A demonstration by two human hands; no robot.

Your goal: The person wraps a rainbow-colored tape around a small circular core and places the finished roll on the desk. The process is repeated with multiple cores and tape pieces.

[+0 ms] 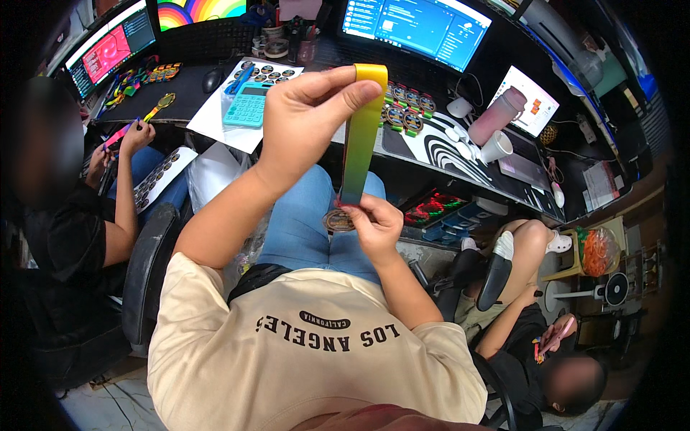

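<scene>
A ribbon [363, 144], shading from yellow through green to blue, hangs stretched upright above my lap. My left hand [305, 118] is raised and pinches its folded yellow top between thumb and fingers. Lower down, my right hand [379, 228] is closed on the ribbon's bottom end, where a round bronze-coloured medal [338, 220] hangs beside the thumb. The right fingertips are partly hidden behind the ribbon and medal. Behind the ribbon, several finished-looking medals [406, 108] with coloured ribbons lie in rows on the desk.
A teal calculator [245, 108] and a sheet of round stickers [277, 74] lie left of the medals. To the right stand a pink tumbler [496, 118], a white cup [496, 147] and a laptop [528, 165]. People sit on both sides; the left one handles a ribboned medal [166, 100].
</scene>
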